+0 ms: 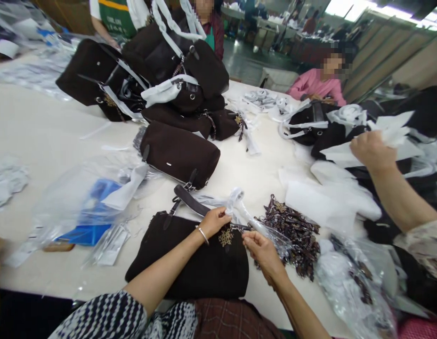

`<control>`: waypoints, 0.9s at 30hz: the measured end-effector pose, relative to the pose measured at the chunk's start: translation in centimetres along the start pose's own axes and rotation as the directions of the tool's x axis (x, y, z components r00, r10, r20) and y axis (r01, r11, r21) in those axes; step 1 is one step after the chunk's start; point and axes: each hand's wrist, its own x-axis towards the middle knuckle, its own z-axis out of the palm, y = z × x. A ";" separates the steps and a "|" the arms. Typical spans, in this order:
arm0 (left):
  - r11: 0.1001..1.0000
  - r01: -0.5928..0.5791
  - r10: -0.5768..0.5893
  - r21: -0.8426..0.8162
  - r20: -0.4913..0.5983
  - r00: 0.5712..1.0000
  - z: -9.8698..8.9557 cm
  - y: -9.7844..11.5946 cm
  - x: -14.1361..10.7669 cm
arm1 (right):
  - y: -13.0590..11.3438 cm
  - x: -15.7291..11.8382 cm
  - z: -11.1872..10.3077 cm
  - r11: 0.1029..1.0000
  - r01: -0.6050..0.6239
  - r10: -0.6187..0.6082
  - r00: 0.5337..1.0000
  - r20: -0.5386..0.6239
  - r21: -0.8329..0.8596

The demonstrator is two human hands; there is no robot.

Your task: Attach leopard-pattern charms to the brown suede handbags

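White table (254, 174); bag (216, 268) close, likely for reach. My left hand (213, 222) pinches wrapped strap (236, 198); right hand (263, 249): grip unclear.

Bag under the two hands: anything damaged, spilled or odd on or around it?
No damage shows on the dark bag. To its right, dark charms lie in a tangled heap on the table, which looks untidy; whether they spilled, I cannot tell.

It was a handbag workshop. Dark bags (211, 70) lay heaped on a broad counter (31, 127), and a person in pink (315, 85) was across it, near a green floor (241, 59).
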 end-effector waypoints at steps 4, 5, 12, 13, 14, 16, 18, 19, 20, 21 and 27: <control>0.987 0.066 -0.070 -0.147 -0.017 0.997 0.4 -0.2 0.5 | -0.5 0.3 0.0 0.985 0.073 -0.077 0.997 -0.021 -0.157; 0.983 0.082 -0.088 -0.165 -0.032 0.996 0.6 -0.3 0.6 | -0.8 0.3 0.0 0.978 0.088 -0.093 0.996 -0.017 -0.187; 0.958 0.172 -0.190 -0.229 -0.061 0.980 0.2 -0.5 -1.1 | -1.8 1.2 0.2 0.894 0.170 -0.185 0.983 0.006 -0.413; 0.954 0.182 -0.197 -0.239 -0.041 0.980 0.0 -0.4 -1.6 | -1.8 1.4 0.1 0.883 0.181 -0.197 0.980 0.009 -0.434; 0.948 0.190 -0.200 -0.254 -0.015 0.980 -0.2 -0.3 -2.0 | -1.8 1.5 0.0 0.875 0.186 -0.202 0.979 0.012 -0.446; 0.935 0.202 -0.203 -0.293 0.029 0.979 -0.3 -0.1 -2.7 | -1.8 1.7 -0.1 0.870 0.194 -0.208 0.978 0.019 -0.454; 0.924 0.212 -0.213 -0.317 0.032 0.976 -0.2 -0.3 -3.1 | -1.7 1.8 -0.2 0.862 0.223 -0.232 0.972 0.037 -0.454; 0.923 0.216 -0.224 -0.318 0.011 0.974 -0.1 -0.6 -3.2 | -1.6 1.8 -0.2 0.855 0.245 -0.252 0.967 0.047 -0.457; 0.925 0.219 -0.237 -0.310 -0.021 0.971 0.2 -0.9 -3.3 | -1.5 1.8 -0.2 0.844 0.268 -0.274 0.960 0.056 -0.464; 0.929 0.225 -0.253 -0.293 -0.058 0.966 0.4 -1.3 -3.4 | -1.3 1.8 -0.1 0.832 0.289 -0.297 0.953 0.060 -0.474; 0.939 0.301 -0.325 -0.169 -0.141 0.935 2.1 -2.2 -4.5 | 0.1 1.5 0.4 0.797 0.342 -0.363 0.930 0.057 -0.498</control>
